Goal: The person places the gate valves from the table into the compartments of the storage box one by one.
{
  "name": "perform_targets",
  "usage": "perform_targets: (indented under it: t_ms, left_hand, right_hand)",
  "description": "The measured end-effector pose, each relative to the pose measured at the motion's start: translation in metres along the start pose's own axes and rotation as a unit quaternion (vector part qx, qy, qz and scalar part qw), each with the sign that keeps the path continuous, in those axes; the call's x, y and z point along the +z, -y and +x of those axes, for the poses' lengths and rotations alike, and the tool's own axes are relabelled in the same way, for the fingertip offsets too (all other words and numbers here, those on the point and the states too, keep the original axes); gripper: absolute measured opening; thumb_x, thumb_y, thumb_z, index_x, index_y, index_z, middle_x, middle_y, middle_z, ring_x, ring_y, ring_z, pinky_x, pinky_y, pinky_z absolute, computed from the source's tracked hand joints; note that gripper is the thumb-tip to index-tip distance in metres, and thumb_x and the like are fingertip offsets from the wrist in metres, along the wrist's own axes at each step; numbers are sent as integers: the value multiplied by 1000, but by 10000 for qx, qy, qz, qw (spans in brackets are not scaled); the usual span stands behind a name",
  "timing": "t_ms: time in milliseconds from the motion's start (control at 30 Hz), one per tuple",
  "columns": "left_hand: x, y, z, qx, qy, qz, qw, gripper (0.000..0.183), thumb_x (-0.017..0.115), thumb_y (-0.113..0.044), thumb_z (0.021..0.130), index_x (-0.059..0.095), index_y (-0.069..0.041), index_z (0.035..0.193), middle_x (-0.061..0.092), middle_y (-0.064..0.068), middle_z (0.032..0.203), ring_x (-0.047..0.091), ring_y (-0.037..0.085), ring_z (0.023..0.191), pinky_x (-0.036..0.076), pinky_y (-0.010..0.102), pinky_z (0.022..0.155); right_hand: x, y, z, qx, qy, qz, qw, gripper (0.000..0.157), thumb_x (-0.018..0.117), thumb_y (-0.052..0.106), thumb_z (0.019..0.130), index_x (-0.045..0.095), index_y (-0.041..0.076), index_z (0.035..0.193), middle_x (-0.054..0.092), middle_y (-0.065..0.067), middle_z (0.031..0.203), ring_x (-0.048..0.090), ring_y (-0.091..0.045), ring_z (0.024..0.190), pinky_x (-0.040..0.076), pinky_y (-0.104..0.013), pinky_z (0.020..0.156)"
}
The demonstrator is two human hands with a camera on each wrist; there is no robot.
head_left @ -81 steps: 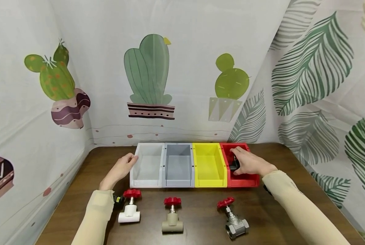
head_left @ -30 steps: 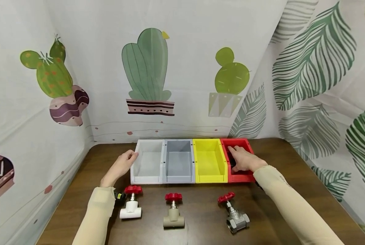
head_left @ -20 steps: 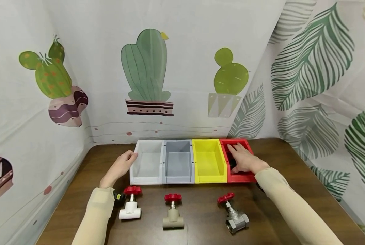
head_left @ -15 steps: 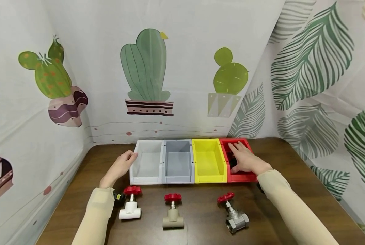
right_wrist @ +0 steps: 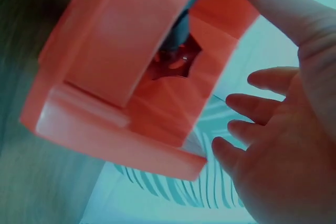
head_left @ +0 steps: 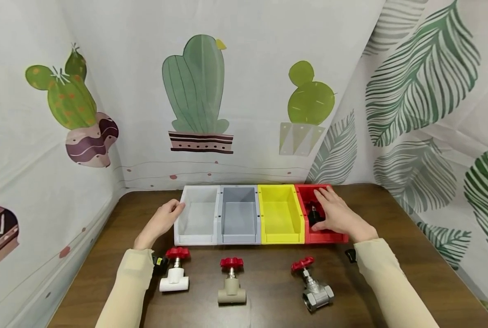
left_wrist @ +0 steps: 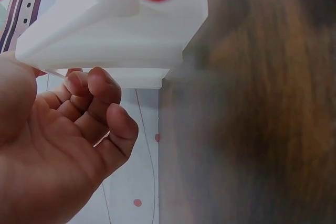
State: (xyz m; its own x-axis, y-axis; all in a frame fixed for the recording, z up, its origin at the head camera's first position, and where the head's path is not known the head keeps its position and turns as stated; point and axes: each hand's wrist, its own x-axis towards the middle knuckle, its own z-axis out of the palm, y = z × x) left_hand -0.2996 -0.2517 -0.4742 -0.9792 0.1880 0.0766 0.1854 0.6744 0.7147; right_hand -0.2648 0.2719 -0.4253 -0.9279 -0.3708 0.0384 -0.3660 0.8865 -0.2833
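Note:
At the left end of a joined row of bins, my left hand point(head_left: 160, 223) holds the side rim of the white bin point(head_left: 199, 218); its fingers point(left_wrist: 107, 87) are curled below that rim in the left wrist view. Over the red bin point(head_left: 326, 238) at the right end is my right hand point(head_left: 342, 216), fingers spread and gripping nothing. A dark valve point(head_left: 314, 216) lies inside the red bin, partly covered by the hand. The right wrist view shows its star-shaped handwheel point(right_wrist: 181, 59), with my thumb and fingers apart from it.
Between the end bins sit a grey bin point(head_left: 239, 216) and a yellow bin point(head_left: 280, 216). In front lie three red-handled valves: white point(head_left: 174, 279), tan point(head_left: 232, 289) and metal point(head_left: 317, 295). A patterned cloth point(head_left: 256, 91) hangs behind the wooden table point(head_left: 277, 310).
My right hand has let go of the dark valve in the red bin and drawn back up and to the right, its fingers opening. The left hand stays on the white bin.

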Motion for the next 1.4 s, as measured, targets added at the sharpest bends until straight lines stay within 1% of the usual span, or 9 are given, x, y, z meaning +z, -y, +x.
perform_targets:
  t_ms: [133, 233, 500, 633, 800, 933, 1067, 1167, 1400]
  left_hand:
    - [2, -1, 1, -15, -14, -42, 10000, 32, 47, -37, 104, 51, -7, 93, 38, 3, 69, 37, 18, 61, 31, 31, 55]
    - [6, 0, 2, -26, 18, -89, 10000, 32, 47, -36, 104, 51, -7, 92, 39, 3, 70, 37, 18, 61, 31, 31, 55]
    - [8, 2, 3, -12, -33, -93, 10000, 32, 47, -37, 104, 50, -8, 90, 38, 3, 69, 36, 17, 59, 31, 30, 53]
    - [5, 1, 2, -31, -24, -86, 10000, 32, 47, -37, 104, 50, -8, 92, 39, 3, 70, 37, 18, 61, 31, 31, 55]
    - [3, 2, 0, -52, -68, -16, 10000, 31, 47, -36, 104, 50, -7, 93, 38, 3, 71, 37, 19, 63, 32, 32, 57]
    - [2, 2, 0, -19, -30, -17, 10000, 31, 47, -37, 104, 50, -7, 94, 39, 3, 71, 38, 19, 62, 32, 32, 57]
    - [1, 1, 0, -43, -84, -39, 9999, 32, 47, -38, 104, 50, -7, 92, 39, 4, 71, 38, 19, 63, 32, 32, 57]
    - [0, 0, 0, -97, -88, -46, 9999, 34, 47, -39, 104, 50, -7, 93, 40, 5, 73, 38, 20, 65, 33, 32, 58]
    - [2, 1, 0, -126, -31, -10, 9999, 35, 46, -40, 104, 51, -6, 95, 40, 5, 74, 39, 21, 66, 33, 33, 59]
  right_hand:
    - [-3, -1, -10, -45, -180, 276, 9994, 109, 87, 34, 71, 25, -10, 149, 21, -33, 152, 6, -48, 142, 15, -63, 109]
    - [-4, -4, -20, -50, -350, 526, 9980, 107, 86, 32, 72, 25, -10, 148, 20, -33, 152, 6, -48, 142, 16, -64, 108]
    - [-5, -8, -35, 240, -518, 918, 9941, 106, 85, 33, 74, 22, -6, 151, 17, -29, 155, 3, -44, 144, 21, -68, 104]
    - [-3, -7, -37, 218, -521, 919, 9942, 107, 84, 39, 75, 23, -4, 152, 18, -27, 156, 4, -41, 145, 23, -67, 104]
    - [0, -4, -37, -111, -677, 957, 9930, 104, 83, 42, 76, 27, -3, 151, 22, -25, 156, 7, -38, 145, 23, -63, 106]
    - [4, -1, -42, -355, -764, 877, 9926, 100, 83, 41, 76, 31, -4, 149, 26, -25, 154, 13, -41, 144, 26, -64, 105]
    - [8, 3, -47, -568, -853, 699, 9923, 95, 84, 37, 76, 35, -3, 148, 31, -24, 152, 19, -43, 141, 28, -64, 104]
    - [10, 8, -52, -617, -882, 612, 9923, 93, 84, 38, 76, 37, -1, 147, 33, -23, 151, 22, -42, 141, 29, -62, 104]
    - [11, 20, -65, -617, -822, 325, 9942, 86, 79, 42, 80, 42, 2, 146, 34, -20, 152, 22, -39, 142, 28, -62, 105]
